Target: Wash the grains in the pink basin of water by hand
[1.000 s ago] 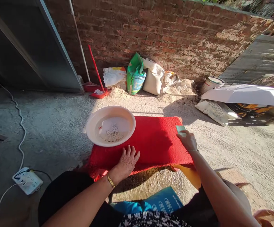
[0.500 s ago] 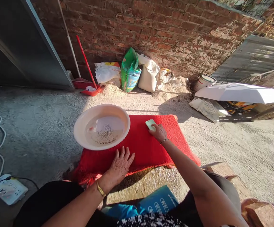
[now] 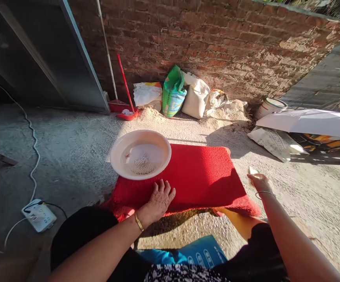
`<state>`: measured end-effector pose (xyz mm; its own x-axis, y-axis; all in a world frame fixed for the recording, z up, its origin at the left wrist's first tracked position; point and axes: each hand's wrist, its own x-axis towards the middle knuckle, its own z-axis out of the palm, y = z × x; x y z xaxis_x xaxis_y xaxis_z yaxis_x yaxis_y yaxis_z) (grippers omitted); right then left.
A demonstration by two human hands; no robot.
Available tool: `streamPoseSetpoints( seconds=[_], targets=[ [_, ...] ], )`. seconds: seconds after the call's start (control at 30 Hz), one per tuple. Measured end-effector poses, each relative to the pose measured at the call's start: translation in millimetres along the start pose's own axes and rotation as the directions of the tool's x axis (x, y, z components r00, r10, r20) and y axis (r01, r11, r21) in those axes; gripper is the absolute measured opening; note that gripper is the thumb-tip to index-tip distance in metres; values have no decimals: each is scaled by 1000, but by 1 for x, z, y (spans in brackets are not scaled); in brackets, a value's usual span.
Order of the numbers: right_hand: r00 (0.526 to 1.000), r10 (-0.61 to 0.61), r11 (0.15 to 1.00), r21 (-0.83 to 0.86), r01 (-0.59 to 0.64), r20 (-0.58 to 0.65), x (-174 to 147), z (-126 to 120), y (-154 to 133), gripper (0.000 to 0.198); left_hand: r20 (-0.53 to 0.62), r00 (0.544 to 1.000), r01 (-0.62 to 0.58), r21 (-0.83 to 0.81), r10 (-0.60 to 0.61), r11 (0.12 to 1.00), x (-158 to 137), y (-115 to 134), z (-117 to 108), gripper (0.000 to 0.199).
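My left hand (image 3: 159, 199) lies with its fingers spread on the front part of a red fleecy cloth (image 3: 199, 172), which covers a low table or stool. Just beyond its fingertips stands a wide pale plastic basin (image 3: 118, 158) with clear water in it. Off the right side of the cloth, my right hand (image 3: 261, 183) is closed on a flat, pale green thing (image 3: 253, 170), rectangular with rounded corners like a phone case. Only its light edge shows past the fingers now.
Several sacks (image 3: 197, 98) and spilled grain lie along the brick wall. A red dustpan (image 3: 130, 114) stands to their left, a bucket (image 3: 271, 107) and a white umbrella (image 3: 310, 120) to their right. A power strip (image 3: 39, 215) with cables lies on the floor at left. Blue fabric (image 3: 199, 250) is below the cloth.
My right hand has moved right, from over the red cloth to beyond its right edge, taking the pale green thing along. My left hand stays on the cloth. The view has turned slightly left.
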<state>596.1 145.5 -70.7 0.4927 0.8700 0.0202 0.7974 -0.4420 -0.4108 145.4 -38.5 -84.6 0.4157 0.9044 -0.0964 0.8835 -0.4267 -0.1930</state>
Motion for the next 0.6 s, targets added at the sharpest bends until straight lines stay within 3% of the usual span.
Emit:
streamPoseSetpoints(
  seconds=[0.1, 0.27, 0.33, 0.43, 0.6],
  targets=[
    [999, 9, 997, 79, -12, 44, -8, 9, -36, 42, -2, 1000, -2, -7, 2, 1000, 0, 0, -3, 55],
    [976, -208, 972, 129, 198, 70, -39, 40, -145, 47, -7, 1000, 5, -50, -5, 999, 1, -1, 7, 56],
    [929, -351, 934, 113, 339, 115, -60, 56, -191, 44, -23, 1000, 10, -68, -11, 998, 1, -1, 15, 59],
    [822, -531, 845, 55, 532, 205, -97, 82, -250, 40, -28, 1000, 11, -82, -13, 997, 3, 1, 30, 62],
    [687, -672, 720, 27, 693, 276, -132, 114, -308, 38, -72, 997, -12, -84, 6, 996, 6, 0, 48, 58]
  ],
)
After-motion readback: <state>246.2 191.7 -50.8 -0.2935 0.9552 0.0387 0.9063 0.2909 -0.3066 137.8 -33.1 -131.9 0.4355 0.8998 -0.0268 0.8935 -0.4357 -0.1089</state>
